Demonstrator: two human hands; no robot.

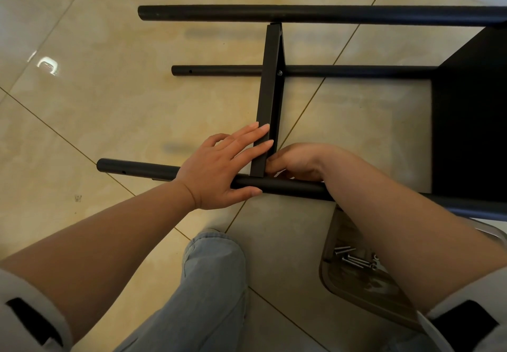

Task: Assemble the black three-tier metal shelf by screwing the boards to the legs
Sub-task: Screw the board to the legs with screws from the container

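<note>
The black shelf lies on its side on the tiled floor. Its legs run left to right: a far leg [301, 15], a middle leg [219, 70] and a near leg [137, 169]. A narrow black board [270, 83] stands edge-on across them, with a screw head [279, 72] showing at the middle leg. Another black board [472, 121] sits at the right. My left hand [219, 170] lies flat, fingers straight against the narrow board, thumb under the near leg. My right hand [296, 161] curls in behind the joint of board and near leg; its fingertips are hidden.
A clear plastic bag [362, 283] with several silver screws [354, 258] lies on the floor under my right forearm. My knee in light jeans [214, 283] is at the bottom centre. A wall base runs along the top right corner.
</note>
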